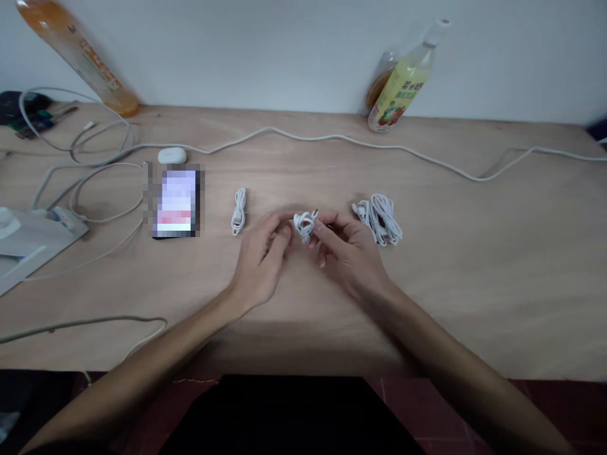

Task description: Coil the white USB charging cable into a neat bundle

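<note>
Between my two hands is a small white cable (304,222), wound into a tight coil and held just above the table. My right hand (353,249) pinches its right side between thumb and fingers. On the other side my left hand (260,256) has its fingers curled, with the index fingertip at the coil's left edge. To the left lies a bundled white USB cable (238,212), its plug showing. Just beyond my right hand lie several bundled white cables (385,218) side by side.
A phone (175,203) with its screen lit and a white earbud case (172,155) lie left. A long white cord (332,136) crosses the back. An orange bottle (85,60) and a yellow bottle (401,85) stand near the wall. A white power strip (33,243) sits far left.
</note>
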A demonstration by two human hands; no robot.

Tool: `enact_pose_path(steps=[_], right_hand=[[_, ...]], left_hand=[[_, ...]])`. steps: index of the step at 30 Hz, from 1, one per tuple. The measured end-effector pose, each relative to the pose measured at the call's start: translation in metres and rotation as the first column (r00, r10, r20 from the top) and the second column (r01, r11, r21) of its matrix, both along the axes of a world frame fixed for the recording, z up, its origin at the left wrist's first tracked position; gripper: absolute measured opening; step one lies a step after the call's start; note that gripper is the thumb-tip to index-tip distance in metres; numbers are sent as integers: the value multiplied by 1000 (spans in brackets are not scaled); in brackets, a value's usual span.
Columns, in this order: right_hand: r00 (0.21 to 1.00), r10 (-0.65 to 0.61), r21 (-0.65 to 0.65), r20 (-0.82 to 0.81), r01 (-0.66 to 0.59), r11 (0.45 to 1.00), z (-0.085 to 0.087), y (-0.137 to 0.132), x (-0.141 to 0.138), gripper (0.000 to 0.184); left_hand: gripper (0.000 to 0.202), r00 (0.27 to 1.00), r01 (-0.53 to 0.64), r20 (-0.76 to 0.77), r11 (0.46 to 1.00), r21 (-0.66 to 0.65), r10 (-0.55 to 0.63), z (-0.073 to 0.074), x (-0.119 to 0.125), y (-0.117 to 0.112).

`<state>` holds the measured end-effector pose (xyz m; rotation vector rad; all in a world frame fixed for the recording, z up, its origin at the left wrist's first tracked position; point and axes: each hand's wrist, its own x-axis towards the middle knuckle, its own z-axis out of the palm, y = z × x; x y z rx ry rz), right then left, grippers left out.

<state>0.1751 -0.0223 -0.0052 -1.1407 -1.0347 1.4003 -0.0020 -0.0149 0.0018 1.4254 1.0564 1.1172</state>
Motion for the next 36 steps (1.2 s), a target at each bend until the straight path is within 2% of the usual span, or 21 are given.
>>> enact_pose_path(steps=[2, 3, 7, 13, 19, 28, 36], right_hand=[[998, -12, -49, -56, 9, 999, 0, 0, -1, 42], [996, -10, -68, -84, 4, 998, 0, -1, -1, 44], [988, 8, -127, -153, -27, 992, 2, -2, -1, 47], [986, 44, -176, -161, -73, 982, 5, -2, 1, 51], [980, 108, -180, -166, -137, 974, 8, -2, 3, 51], [989, 36, -124, -143, -54, 991, 9, -4, -4, 52], [984, -3, -92, -176, -14, 996, 8, -4, -6, 52]], left_hand=[[14, 999, 17, -40, 994, 110, -13, 1, 0, 0], [13, 999, 35, -30, 993, 112, -32, 2, 0, 0], [16, 991, 103, 91, 993, -54, -98, 6, 2, 3], [29, 953, 228, 248, 951, -208, -175, 2, 0, 10], [26, 906, 316, 363, 918, -239, -217, -2, -1, 15], [23, 895, 283, 413, 929, -241, -165, -3, -1, 14], [22, 916, 199, 384, 963, -183, -117, 1, 0, 13]])
